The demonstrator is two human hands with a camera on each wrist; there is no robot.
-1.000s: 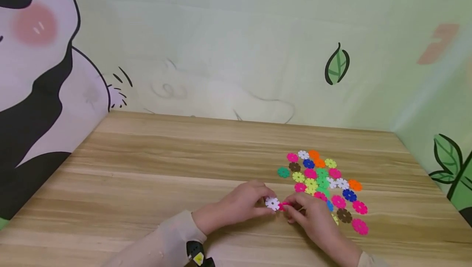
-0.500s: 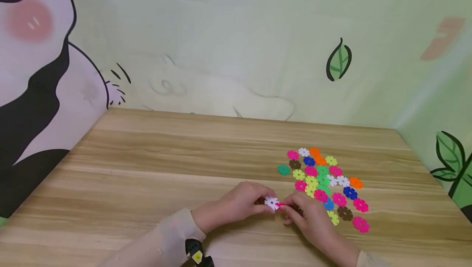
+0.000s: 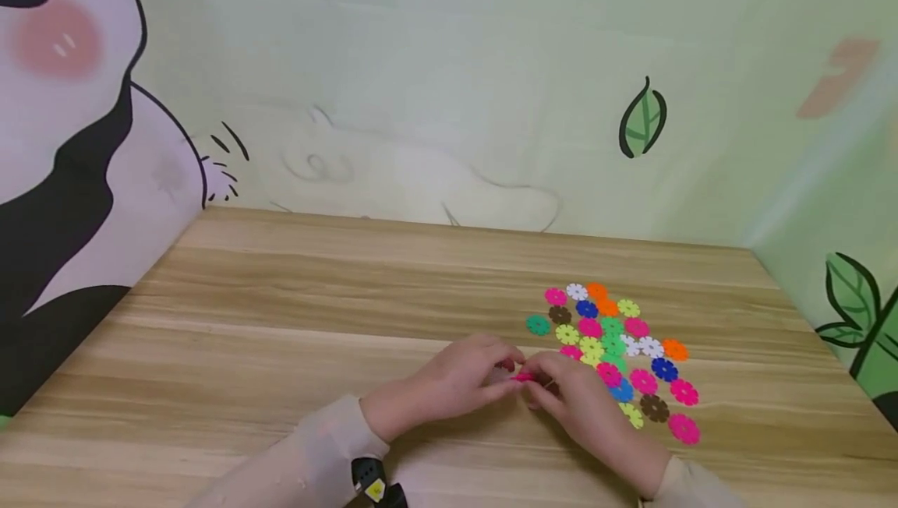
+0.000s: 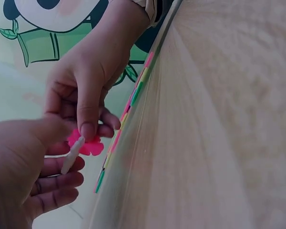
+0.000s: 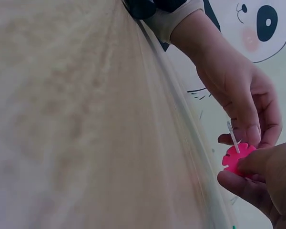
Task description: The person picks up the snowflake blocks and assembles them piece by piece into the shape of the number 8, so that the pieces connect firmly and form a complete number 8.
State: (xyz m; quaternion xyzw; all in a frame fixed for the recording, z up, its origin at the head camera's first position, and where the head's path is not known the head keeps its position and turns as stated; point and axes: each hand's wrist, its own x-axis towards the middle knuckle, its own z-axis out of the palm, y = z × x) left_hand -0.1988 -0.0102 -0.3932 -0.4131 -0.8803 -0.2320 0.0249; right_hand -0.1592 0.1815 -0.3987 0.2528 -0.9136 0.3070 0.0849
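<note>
Above the wooden table, my left hand [image 3: 452,383] and right hand [image 3: 585,410] meet at the fingertips. Between the left thumb and fingers I hold a white slotted flower disc [image 4: 72,156], which shows nearly edge-on in both wrist views. My right thumb and forefinger pinch a pink slotted flower disc [image 5: 232,160]. The white disc's edge meets the pink disc's rim, crosswise to it; how deep the slots sit in each other is hidden by fingers. In the head view only a sliver of pink shows between the hands.
Several loose slotted discs, among them a brown disc [image 3: 655,408], a dark blue disc [image 3: 664,369] and a teal disc [image 3: 538,326], lie flat beyond and to the right of my right hand. A painted wall [image 3: 421,103] borders the wooden table [image 3: 281,282] at the back.
The white disc has turned from face-on to nearly edge-on in my left hand. My right hand has shifted left with the pink disc, and the hands are closer together.
</note>
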